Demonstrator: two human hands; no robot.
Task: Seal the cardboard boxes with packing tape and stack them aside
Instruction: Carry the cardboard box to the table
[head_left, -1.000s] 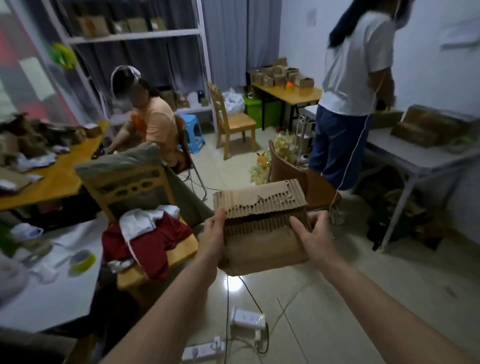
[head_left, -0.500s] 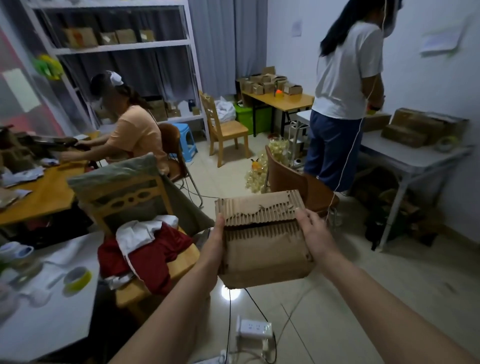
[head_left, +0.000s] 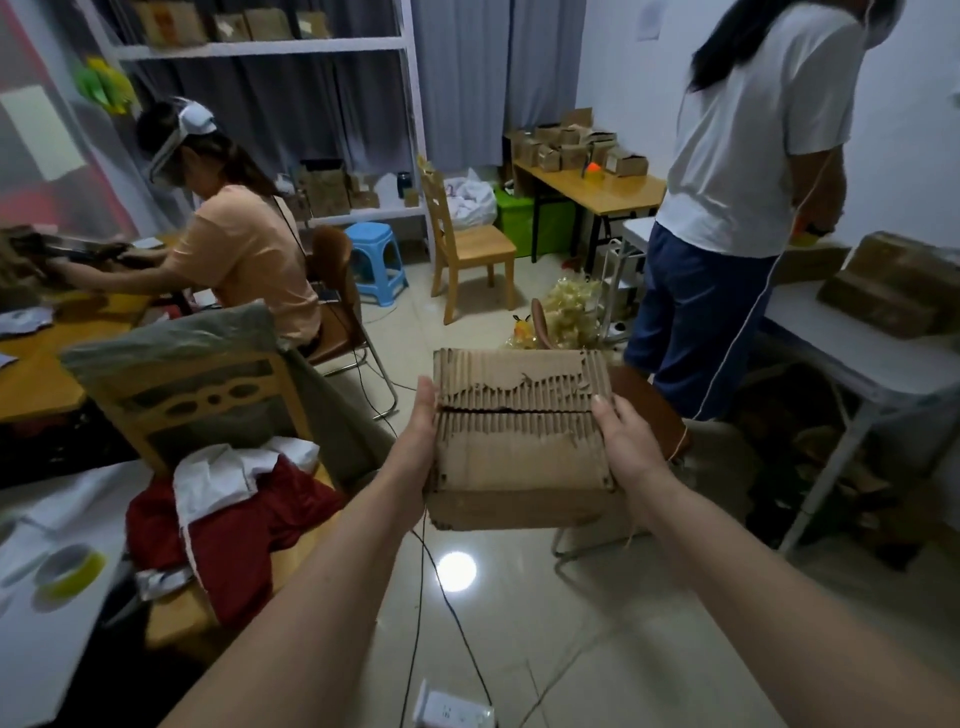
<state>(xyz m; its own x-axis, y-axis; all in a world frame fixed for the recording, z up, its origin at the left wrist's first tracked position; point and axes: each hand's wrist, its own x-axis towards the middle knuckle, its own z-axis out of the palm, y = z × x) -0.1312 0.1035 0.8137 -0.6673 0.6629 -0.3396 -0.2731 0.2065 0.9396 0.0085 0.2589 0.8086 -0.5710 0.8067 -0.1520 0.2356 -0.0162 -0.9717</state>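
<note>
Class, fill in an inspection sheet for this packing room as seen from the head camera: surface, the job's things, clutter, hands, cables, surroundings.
Surface: white table at lower left.
Job's things: cardboard box held in mid-air, flaps closed, no tape visible; tape roll on the white table.
Clutter: red and white cloth on a wooden chair.
Hands: left hand and right hand press the box's sides.
Cables: black cable across the floor to a power strip.
Surroundings: seated person, standing person, small boxes on a far table.
</note>
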